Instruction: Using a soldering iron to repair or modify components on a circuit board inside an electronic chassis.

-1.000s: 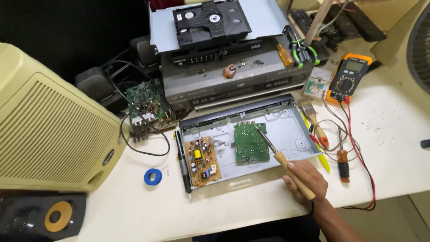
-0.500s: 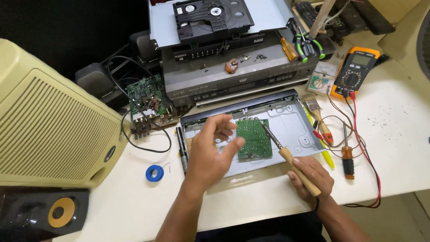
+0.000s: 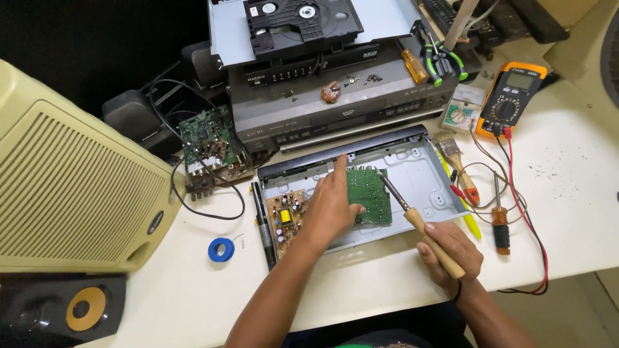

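While the left hand [image 3: 332, 209] lay over the open metal chassis [image 3: 425, 161] near the middle of the table [image 3: 567, 187], its index finger was stretched toward the far edge of the green circuit board [image 3: 369, 193] and its other fingers were loosely curled on the board's left side. The right hand [image 3: 451, 251] was closed around the wooden handle of a soldering iron [image 3: 412, 216], held like a pen, with the metal tip slanting far and left onto the green board's right half. That board sat flat inside the chassis, just right of a brown circuit board [image 3: 287, 216] with 1 yellow part on it. Doing this step well seemed to call for pressing the green board steady with the left hand while keeping those fingers apart from the hot tip, and for touching only 1 joint at a time. Resting the right wrist on the table's near edge would likely steady the tip. Loose red leads [image 3: 522, 193] from the multimeter [image 3: 512, 96] lay to the right, near a screwdriver [image 3: 500, 225] and a brush [image 3: 459, 164], well apart from the iron.
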